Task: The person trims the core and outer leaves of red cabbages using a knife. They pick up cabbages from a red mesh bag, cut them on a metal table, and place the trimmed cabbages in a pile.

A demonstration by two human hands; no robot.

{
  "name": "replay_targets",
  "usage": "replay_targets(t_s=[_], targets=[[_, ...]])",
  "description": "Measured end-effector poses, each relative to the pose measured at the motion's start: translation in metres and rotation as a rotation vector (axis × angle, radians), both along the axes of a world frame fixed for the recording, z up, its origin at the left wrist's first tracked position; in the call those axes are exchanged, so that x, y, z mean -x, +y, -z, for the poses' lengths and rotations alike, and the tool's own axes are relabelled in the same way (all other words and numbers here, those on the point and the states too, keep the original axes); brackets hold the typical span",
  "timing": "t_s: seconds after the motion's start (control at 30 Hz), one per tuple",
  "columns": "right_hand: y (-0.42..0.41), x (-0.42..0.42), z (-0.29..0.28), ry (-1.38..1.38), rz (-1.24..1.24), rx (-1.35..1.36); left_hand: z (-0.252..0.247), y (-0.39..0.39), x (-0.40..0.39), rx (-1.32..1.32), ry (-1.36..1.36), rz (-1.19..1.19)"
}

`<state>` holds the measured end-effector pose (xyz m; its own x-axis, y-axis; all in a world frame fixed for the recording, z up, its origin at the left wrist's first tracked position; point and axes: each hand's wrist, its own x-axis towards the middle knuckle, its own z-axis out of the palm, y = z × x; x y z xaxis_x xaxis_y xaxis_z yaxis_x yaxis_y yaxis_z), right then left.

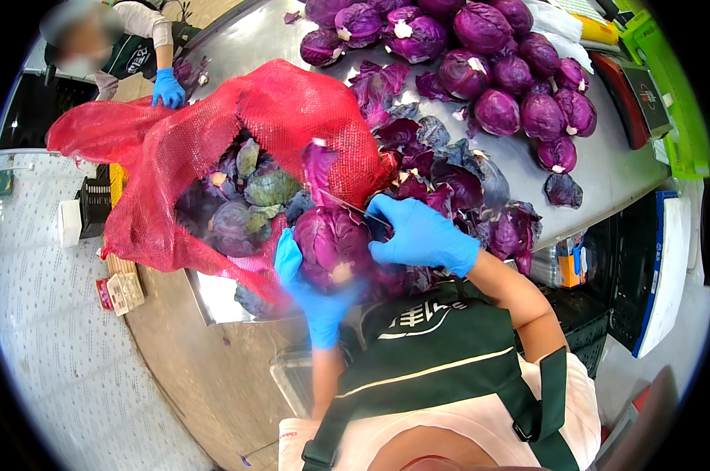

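My left hand [314, 288], in a blue glove, cups a red cabbage [334, 244] from below and from its left side. Pinched in my gloved right hand [417, 232] is a thin-bladed knife [350, 206], its handle hidden by the fingers. The blade lies along the far top of the cabbage, where a purple outer leaf [318, 168] stands up. Just beyond my hands, a red mesh sack [308, 118] gapes, with several untrimmed cabbages [234, 226] inside. Loose outer leaves [461, 182] are heaped beside and under my right hand.
Several trimmed red cabbages [481, 29] are piled at the far right of the metal table [608, 176]. A weighing scale [637, 100] and a green crate [667, 76] stand at the right edge. At the far left, a co-worker's gloved hand [168, 88] is at the sack's end.
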<state>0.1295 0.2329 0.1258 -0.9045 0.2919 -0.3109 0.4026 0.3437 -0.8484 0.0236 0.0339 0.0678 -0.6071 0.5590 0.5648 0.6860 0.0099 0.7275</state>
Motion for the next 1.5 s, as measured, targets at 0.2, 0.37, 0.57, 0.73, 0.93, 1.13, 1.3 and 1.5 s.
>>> replay_targets(t_s=[0.2,0.37,0.57,0.73,0.93,1.13,1.3,1.5], targets=[[-0.014,0.006,0.038,0.094,0.096,0.039,0.015,-0.009,-0.004,0.043,-0.092,-0.071],[0.011,-0.005,0.037,0.054,0.365,0.767,0.02,-0.012,-0.008,-0.234,-0.722,-0.092],[0.024,-0.039,0.036,0.038,0.436,0.958,0.023,0.01,-0.018,-0.466,-1.374,-0.157],[0.028,-0.046,0.066,0.186,0.72,0.92,0.076,0.01,-0.005,-0.178,-1.071,0.032],[-0.015,-0.036,0.063,0.455,0.805,0.741,0.051,0.03,-0.02,-0.59,-1.467,0.029],[-0.046,0.006,0.077,0.575,0.539,0.406,0.038,0.036,-0.022,-0.451,-1.307,-0.038],[-0.004,0.001,0.059,0.612,0.467,0.171,0.04,0.021,-0.016,0.002,-0.865,-0.083],[0.04,0.006,0.084,0.6,1.023,0.625,0.033,0.015,-0.019,-0.122,-1.139,0.061]])
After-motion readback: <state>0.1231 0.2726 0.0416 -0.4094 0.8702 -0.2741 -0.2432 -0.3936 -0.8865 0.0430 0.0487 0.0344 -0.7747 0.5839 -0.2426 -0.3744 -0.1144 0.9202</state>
